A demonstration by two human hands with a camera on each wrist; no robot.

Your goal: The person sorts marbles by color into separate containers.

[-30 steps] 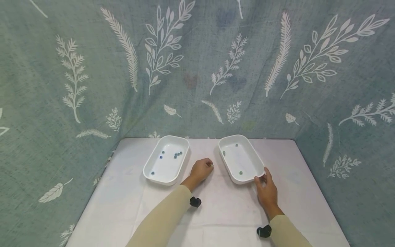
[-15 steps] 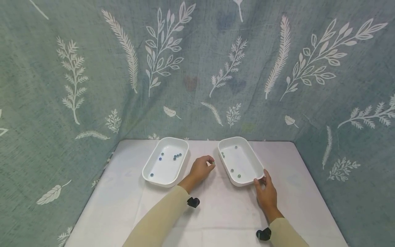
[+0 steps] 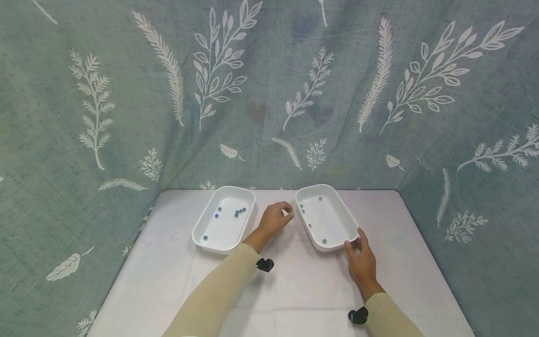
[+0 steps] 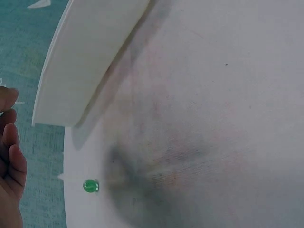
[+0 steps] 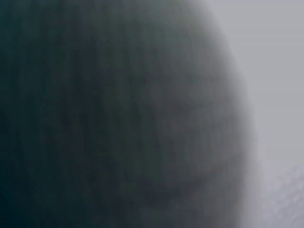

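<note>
My left hand [image 3: 274,219] is above the table between two white trays, its thumb and forefinger pinching a small marble [image 3: 292,211] beside the right tray's left wall. Fingers [image 4: 10,137] show at the left wrist view's edge, and a green marble [image 4: 90,185] lies on the table there, below the end of the tray wall. At the near right corner of the right tray [image 3: 337,245], my right hand [image 3: 363,262] grips the rim with thumb and fingers. Inside that tray lie several pale or greenish marbles, among them a green marble [image 3: 324,241]. The right wrist view is a dark blur.
The left tray [image 3: 198,241] holds several blue marbles [image 3: 216,216]. Both trays stand near the back of a table [image 3: 303,290] covered in pale cloth. A leaf-patterned green-blue curtain [image 3: 269,93] hangs behind and on both sides.
My left hand has moved slightly away from me along the right tray. More marbles show in that tray than one second ago, and some have rolled. My right hand keeps its grip.
</note>
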